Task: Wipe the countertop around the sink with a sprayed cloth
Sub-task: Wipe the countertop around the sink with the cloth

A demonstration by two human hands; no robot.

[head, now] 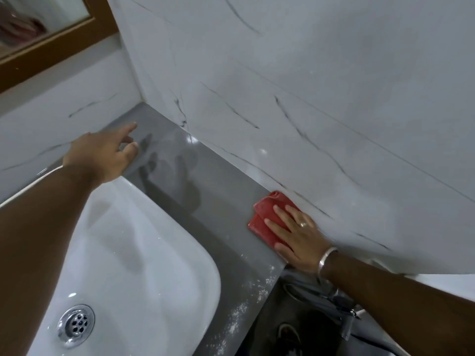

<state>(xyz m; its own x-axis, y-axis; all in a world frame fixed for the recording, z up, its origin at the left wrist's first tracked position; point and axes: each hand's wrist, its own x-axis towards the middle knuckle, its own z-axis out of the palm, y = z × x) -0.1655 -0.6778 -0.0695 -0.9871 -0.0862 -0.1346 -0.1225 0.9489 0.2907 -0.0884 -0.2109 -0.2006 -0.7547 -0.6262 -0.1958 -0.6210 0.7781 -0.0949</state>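
Note:
A grey glossy countertop [205,201] runs along the marble-tiled wall to the right of a white sink [123,253]. My right hand [295,237] lies flat on a folded red cloth [267,214], pressing it onto the countertop near its front right end, against the wall. A ring and a metal bangle show on that hand and wrist. My left hand [102,155] hovers or rests at the sink's far rim with fingers spread, holding nothing. White powdery specks lie along the countertop's front edge [244,312].
White marble-look wall tiles [308,98] rise directly behind and right of the countertop, meeting in a corner. A wood-framed mirror [51,34] hangs top left. The chrome sink drain [75,325] is at lower left. Below the countertop edge I see floor, cables and a shoe [290,335].

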